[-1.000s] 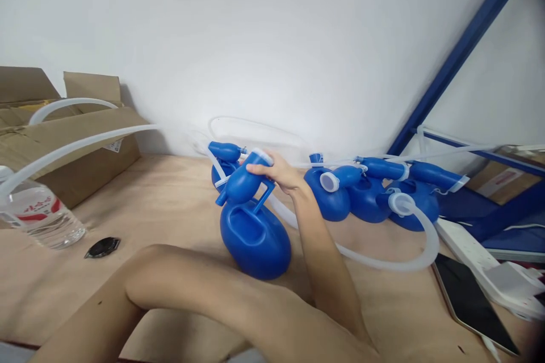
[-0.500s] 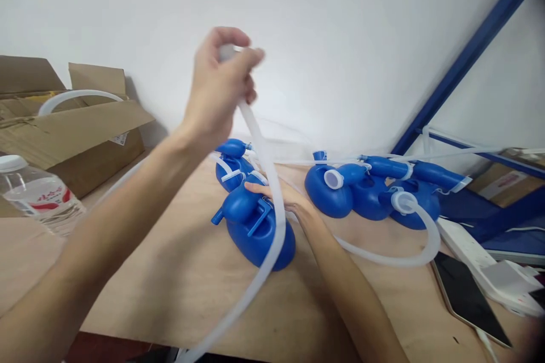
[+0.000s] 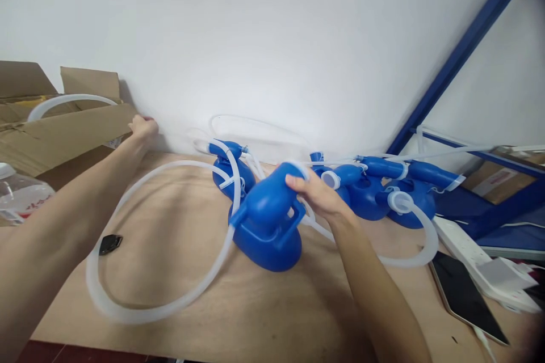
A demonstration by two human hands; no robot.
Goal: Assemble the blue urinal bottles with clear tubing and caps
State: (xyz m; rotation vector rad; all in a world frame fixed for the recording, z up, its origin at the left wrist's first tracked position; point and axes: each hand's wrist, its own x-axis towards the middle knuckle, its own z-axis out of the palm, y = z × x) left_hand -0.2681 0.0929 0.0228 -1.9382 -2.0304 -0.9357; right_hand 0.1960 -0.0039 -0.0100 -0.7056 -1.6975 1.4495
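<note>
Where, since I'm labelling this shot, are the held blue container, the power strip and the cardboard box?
Held blue container (image 3: 267, 252): head view, lower body.
Power strip (image 3: 456, 240): head view, upper face.
Cardboard box (image 3: 63, 137): head view, near side flap.

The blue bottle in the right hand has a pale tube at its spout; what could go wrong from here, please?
A tug on the looped tube might tip the blue bottle or drag the small black object beside the tube. The left forearm could perhaps knock the nearby water bottle.
</note>
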